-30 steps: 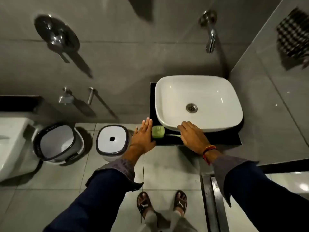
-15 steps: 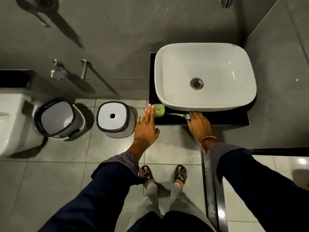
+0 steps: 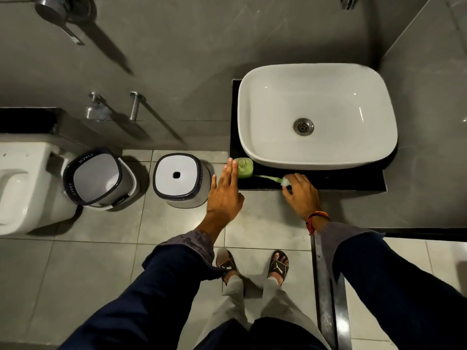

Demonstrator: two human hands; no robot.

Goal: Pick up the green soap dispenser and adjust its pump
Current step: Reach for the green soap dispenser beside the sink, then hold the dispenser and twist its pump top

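The green soap dispenser [image 3: 244, 169] stands upright on the left end of the black counter [image 3: 353, 184], just in front of the white sink. Its neck shows no pump. The pump [image 3: 285, 182] lies flat on the counter to the bottle's right, and its green tube [image 3: 266, 177] points back toward the bottle. My right hand [image 3: 302, 194] curls over the white pump head, fingertips on it. My left hand [image 3: 225, 195] is flat with its fingers straight and apart, the fingertips against the bottle's left side.
The white sink basin [image 3: 255, 137] overhangs the counter. On the floor to the left stand a white stool-like bin [image 3: 180, 180] and an open bucket [image 3: 99, 179], with a toilet [image 3: 22, 188] at the far left. My sandalled feet [image 3: 252, 266] are on grey tiles.
My right hand's fingers have closed over the white pump head at the end of the tube. My left hand stays flat against the bottle's left side.
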